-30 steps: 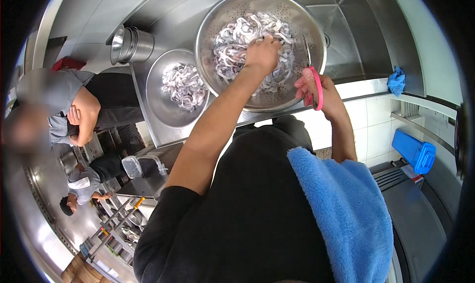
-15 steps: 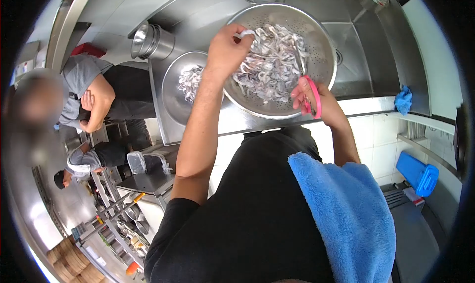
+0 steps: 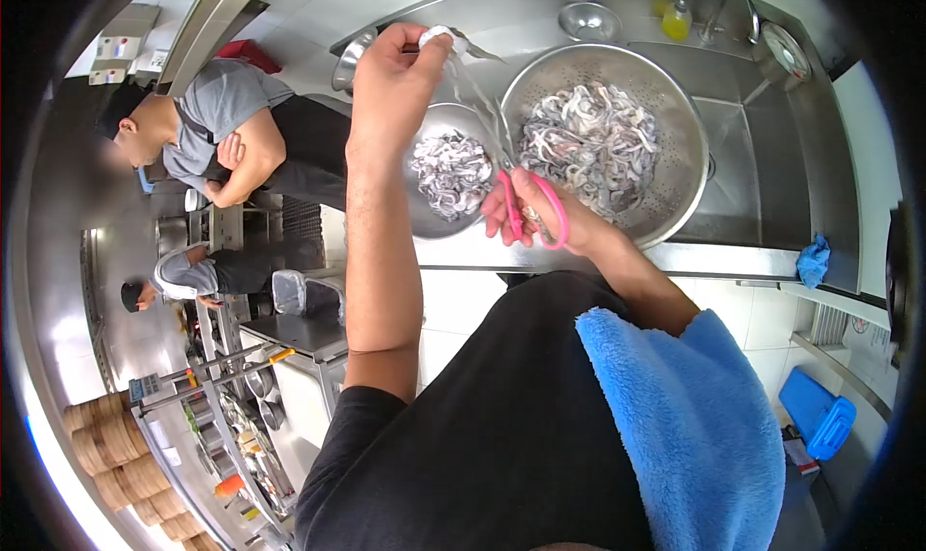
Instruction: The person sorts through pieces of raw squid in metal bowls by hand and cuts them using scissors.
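My left hand is raised over the smaller bowl, fingers pinched on a whitish squid piece with thin strands hanging down. Below it my right hand grips scissors with pink handles, their blades pointing up towards the strands. Whether the blades touch them I cannot tell. A large perforated colander holds a heap of whitish-grey squid pieces. To its left a smaller steel bowl contains short squid pieces.
The sink lies right of the colander, with a tap and a yellow soap bottle behind. A small steel bowl stands at the back. One person with folded arms stands at left; another person is farther off.
Both hands have moved left from the colander to above the smaller bowl, the left with the squid piece, the right with the scissors. The view has also shifted left.
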Demonstrator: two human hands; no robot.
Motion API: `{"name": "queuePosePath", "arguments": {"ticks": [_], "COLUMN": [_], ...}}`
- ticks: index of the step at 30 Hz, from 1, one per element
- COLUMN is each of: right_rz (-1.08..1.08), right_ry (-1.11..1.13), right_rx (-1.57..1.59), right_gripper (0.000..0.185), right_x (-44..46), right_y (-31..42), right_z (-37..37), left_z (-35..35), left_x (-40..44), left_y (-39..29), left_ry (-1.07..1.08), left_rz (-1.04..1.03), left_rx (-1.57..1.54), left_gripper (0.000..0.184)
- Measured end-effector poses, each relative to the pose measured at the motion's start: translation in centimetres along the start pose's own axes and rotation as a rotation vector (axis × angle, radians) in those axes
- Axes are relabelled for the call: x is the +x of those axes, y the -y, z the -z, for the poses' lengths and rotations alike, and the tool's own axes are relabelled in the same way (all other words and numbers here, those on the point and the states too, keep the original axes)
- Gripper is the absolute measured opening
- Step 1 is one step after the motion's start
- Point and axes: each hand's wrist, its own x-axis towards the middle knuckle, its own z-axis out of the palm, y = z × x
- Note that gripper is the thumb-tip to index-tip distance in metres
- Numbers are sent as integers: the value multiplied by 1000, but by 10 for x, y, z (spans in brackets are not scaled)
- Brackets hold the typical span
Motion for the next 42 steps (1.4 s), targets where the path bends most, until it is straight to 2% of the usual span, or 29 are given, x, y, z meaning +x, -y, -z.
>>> {"name": "queuePosePath", "arguments": {"ticks": [5,12,18,22,25,31,34,37,39,42], "right_rz": [-8,33,71,145,121,60,47,2,4,-65], "right_ry": [178,108,41,73,108,137,157,129,166,188], "right_rx": [160,239,195,163,160,128,149,54,49,50], "right_gripper": [86,95,92,88,88,83,74,80,76,74], "right_x": [36,78,92,95,99,103,101,103,104,107], "right_y": [0,0,-2,-10,-12,-12,-9,-12,-14,-13], "right_z": [-21,-35,-38,-38,-44,-50,-58,-58,-57,-55], "left_z": [26,50,66,71,71,72,70,66,61,58], "left_x": [-5,-25,-51,-66,-74,-90,-92,-95,-96,-97], "left_y": [-3,17,49,85,105,108,127,146,141,152], "left_ry": [-93,-132,-192,-181,-179,-134,-63,55,31,131], "left_rz": [9,45,117,159,191,247,279,287,305,236], "left_rx": [-30,-106,-324,-677,-859,-923,-1205,-1423,-1282,-1290], "left_gripper": [24,19,13,11,15,51,47,43,41,45]}}
